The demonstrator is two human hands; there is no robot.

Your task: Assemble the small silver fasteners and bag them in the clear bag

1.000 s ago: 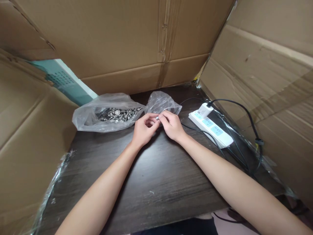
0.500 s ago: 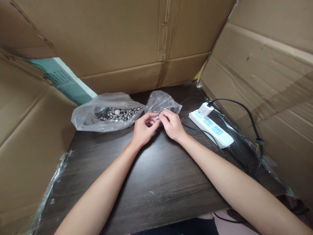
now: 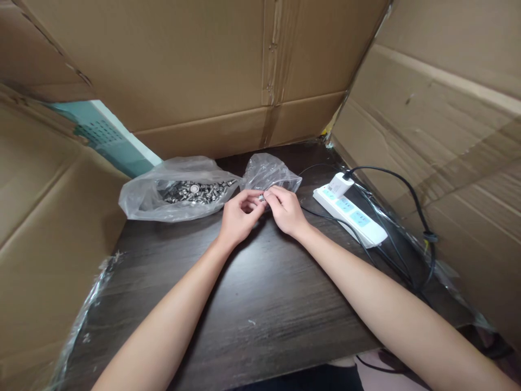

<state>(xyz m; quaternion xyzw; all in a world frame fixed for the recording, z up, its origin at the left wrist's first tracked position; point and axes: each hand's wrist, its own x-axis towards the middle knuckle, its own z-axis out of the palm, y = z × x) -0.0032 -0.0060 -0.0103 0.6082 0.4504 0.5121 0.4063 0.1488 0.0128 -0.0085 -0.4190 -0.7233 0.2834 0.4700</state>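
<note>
Between the fingertips of both hands sits a small shiny metal part [image 3: 261,197], too small to make out its exact kind. My left hand [image 3: 241,213] pinches it from the left, thumb and forefinger closed on it. From the right, my right hand [image 3: 284,207] grips the same part with thumb and fingers pressed together. Left of the hands lies an open clear plastic bag [image 3: 142,198] holding many small metal parts [image 3: 199,191]. Just behind my right hand is a second crumpled clear plastic bag [image 3: 266,169]; its contents are hard to see.
A white power strip [image 3: 360,221] with a white plug [image 3: 341,184] and black cable [image 3: 401,179] lies on the right of the dark wooden table [image 3: 260,304]. Cardboard walls [image 3: 195,65] stand at the back and both sides. A teal, slotted object [image 3: 106,133] shows through a gap.
Both hands stay almost in place, still holding the small metal part. The view has shifted very slightly; the bags and power strip lie as before.
</note>
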